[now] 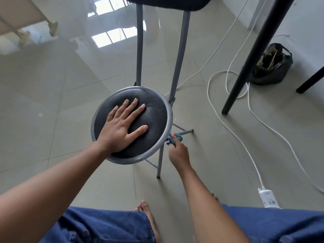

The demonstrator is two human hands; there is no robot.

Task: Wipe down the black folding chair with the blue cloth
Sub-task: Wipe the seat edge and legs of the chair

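Denim (pixel 105 225) fills the bottom of the view, with a bare foot (pixel 149 214) on the tiled floor (pixel 52 102) between the knees. Just beyond, the right hand (pixel 178 153) reaches down beside the seat, its fingers curled round the blue cloth (pixel 176 137), which is bunched against the grey frame just under the seat's right rim, where a cross rail (pixel 184 132) runs out to the side. Only a small tuft of cloth shows past the fingertips; the rest is hidden in the grip or behind the rim. The left hand (pixel 122 127) lies flat on the round black seat (pixel 154 116) of the folding chair, fingers straight and spread, thumb out to the right, palm near the closer edge.

The step in hand looks like wiping the frame and the underside edge at the right. To do it well, the flat hand should keep firm downward pressure so the light chair does not tip or fold while the cloth drags along the tubing. Wrapping the cloth round each tube and running it lengthwise would likely clean better than dabbing, and the front leg (pixel 160 160) directly below the cloth is the natural next run.

Farther off, the two grey uprights (pixel 139 50) rise to the black backrest (pixel 168 2), seemingly yet to be reached. To the right, white cables (pixel 254 111) loop across the floor to a power strip (pixel 269 199), near a dark table leg (pixel 254 55) and a black bag (pixel 273 67).
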